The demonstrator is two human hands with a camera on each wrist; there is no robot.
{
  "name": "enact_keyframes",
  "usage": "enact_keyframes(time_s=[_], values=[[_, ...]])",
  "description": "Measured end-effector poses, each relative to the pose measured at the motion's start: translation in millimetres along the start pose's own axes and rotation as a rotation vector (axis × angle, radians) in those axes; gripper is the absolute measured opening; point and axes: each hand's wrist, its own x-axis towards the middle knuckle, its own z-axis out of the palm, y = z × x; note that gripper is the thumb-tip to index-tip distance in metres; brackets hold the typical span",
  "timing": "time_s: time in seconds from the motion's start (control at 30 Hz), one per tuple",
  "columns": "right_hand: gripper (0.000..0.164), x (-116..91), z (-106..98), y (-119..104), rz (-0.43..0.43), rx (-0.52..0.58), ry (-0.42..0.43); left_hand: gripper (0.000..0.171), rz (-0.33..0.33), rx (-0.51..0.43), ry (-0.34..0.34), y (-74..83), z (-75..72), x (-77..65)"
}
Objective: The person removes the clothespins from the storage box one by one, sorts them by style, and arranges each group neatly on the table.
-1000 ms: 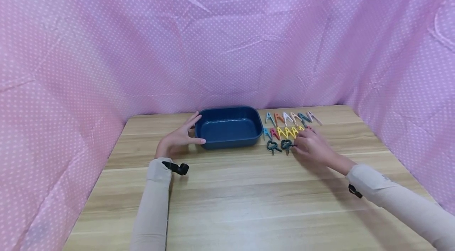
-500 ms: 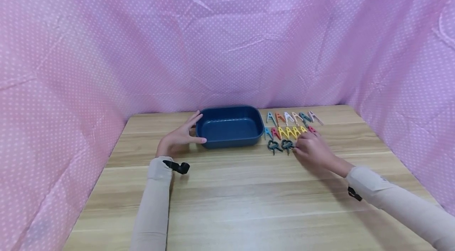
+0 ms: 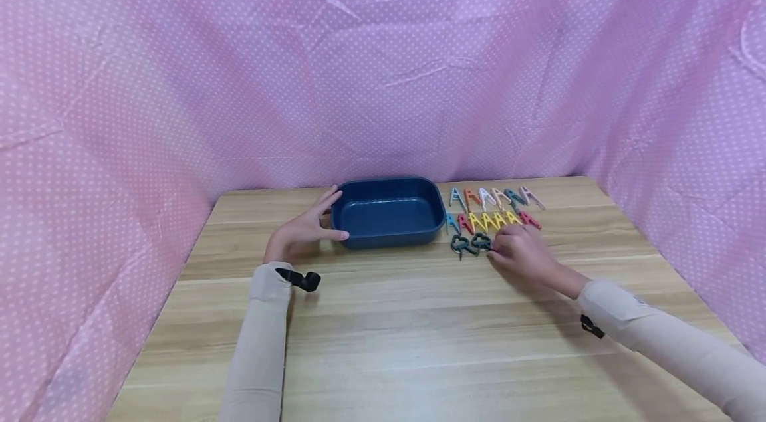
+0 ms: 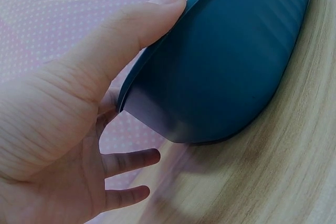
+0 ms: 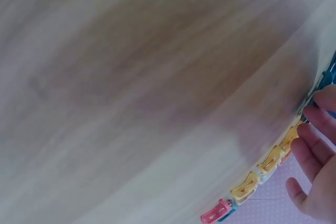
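Observation:
A dark blue rectangular basin (image 3: 389, 237) stands near the back of the table. My left hand (image 3: 304, 227) spans its left end with fingers spread; in the left wrist view the thumb (image 4: 157, 19) rests along the rim, while two straight fingers are apart from the wall. Right of the basin, my right hand (image 3: 522, 250) pinches the end of a dark green cloud-shaped clip (image 3: 481, 242) on the table with thumb and forefinger. A matching dark green clip (image 3: 460, 244) lies just left of it. In the right wrist view the pinched clip is partly hidden by my fingers (image 5: 320, 121).
Two rows of small clothespins lie beyond my right hand. The back row includes an orange clothespin (image 3: 471, 197); the front row holds a blue one (image 3: 451, 222), several yellow ones (image 3: 499, 220) and a red one (image 3: 529, 219). A pink dotted curtain (image 3: 383, 76) surrounds the wooden table (image 3: 383, 329).
My right hand has shifted slightly left, and the pinched clip has turned and moved a little toward its neighbour. The red clothespin at the row's right end shows more. My left hand stays at the basin.

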Motion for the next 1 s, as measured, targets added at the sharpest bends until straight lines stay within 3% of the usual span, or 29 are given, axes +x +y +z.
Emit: enact_keyframes(time_s=[0.57,1.0], values=[[0.010,1.5,-1.0,1.4,0.028,0.012,-0.068,0.104,-0.011,-0.004,-0.009,1.1,-1.4,1.5],[0.011,1.2,-0.2,2.1,-0.008,0.002,-0.016,0.105,-0.019,-0.011,-0.006,1.7,-0.6,0.8]])
